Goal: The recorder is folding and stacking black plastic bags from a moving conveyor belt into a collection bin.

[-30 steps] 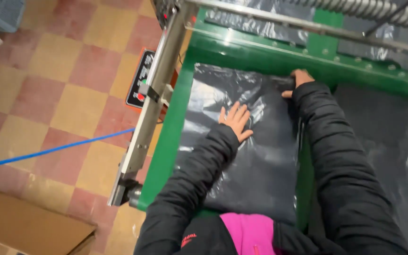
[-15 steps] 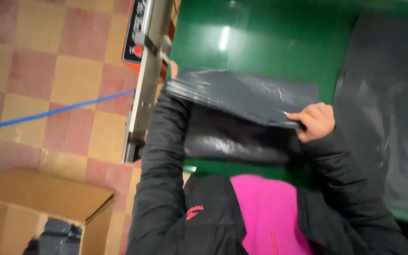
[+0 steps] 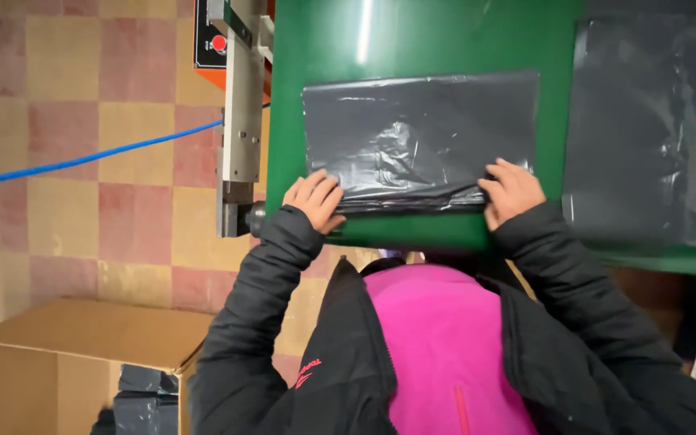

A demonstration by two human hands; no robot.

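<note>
- As it lies flat on the green table (image 3: 420, 36), the stack of black plastic bags (image 3: 420, 137) is pinched at its near corners by left hand (image 3: 314, 200) & right hand (image 3: 512, 190).
- Judged thin, floppy, slippery; best held by both edges.

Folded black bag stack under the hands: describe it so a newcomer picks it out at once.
Start at the green table filling the upper middle. On it lies the folded stack of black plastic bags, with the left hand and right hand on its near corners. Unlike the loose black sheet to its right, it is a neat, compact rectangle.
</note>
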